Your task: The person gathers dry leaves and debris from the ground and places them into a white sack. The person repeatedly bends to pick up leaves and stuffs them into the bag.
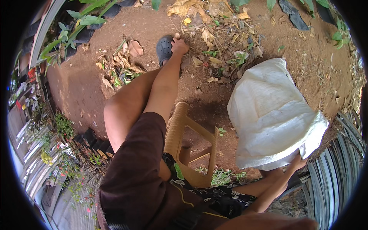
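Observation:
My left hand (pixel 179 47) reaches down beside the toe of a dark grey perforated clog (pixel 165 49) on my foot. Its fingers are bent near a small tan piece, perhaps a dry leaf; whether they grip it is unclear. Right of that hand lies a heap of dry leaves and plant debris (pixel 217 57). My right hand (pixel 299 162) grips the lower right edge of a large white woven sack (pixel 267 106), which spreads over the ground on the right. How full the sack is cannot be seen.
Between my legs is a tan ribbed plastic stool (pixel 175 129). A smaller pile of dry and green leaves (pixel 122 64) lies on the bare soil at left. Leafy plants stand at the upper left. Stacked slats (pixel 330 172) line the lower right, and flowering plants the left.

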A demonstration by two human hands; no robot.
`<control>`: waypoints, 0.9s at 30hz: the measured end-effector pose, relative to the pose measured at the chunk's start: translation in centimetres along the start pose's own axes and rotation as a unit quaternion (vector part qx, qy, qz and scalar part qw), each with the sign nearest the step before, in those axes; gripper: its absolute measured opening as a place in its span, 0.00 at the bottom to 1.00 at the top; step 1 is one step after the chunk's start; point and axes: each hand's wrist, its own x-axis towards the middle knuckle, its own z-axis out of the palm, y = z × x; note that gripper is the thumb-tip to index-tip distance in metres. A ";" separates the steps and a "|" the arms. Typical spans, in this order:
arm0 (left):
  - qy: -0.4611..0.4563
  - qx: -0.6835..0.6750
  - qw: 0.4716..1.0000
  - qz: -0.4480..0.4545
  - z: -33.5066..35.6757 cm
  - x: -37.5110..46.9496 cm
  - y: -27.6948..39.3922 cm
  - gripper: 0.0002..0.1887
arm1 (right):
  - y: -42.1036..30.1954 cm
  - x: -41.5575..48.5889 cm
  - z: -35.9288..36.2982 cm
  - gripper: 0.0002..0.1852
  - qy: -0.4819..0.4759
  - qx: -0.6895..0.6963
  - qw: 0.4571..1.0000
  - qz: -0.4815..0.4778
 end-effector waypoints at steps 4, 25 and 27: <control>-0.008 0.018 0.999 0.026 -0.3 0.7 -0.3 0.29 | -0.1 0.0 -0.1 0.22 -0.025 -0.002 0.999 0.040; 0.145 -0.177 0.973 -0.006 -5.2 -6.4 3.1 0.25 | -2.6 -0.6 0.0 0.23 -0.045 0.154 0.987 -0.029; 0.210 -0.267 0.940 -0.004 -6.0 -8.8 5.0 0.28 | -3.8 -0.6 0.1 0.23 -0.046 0.134 0.989 -0.032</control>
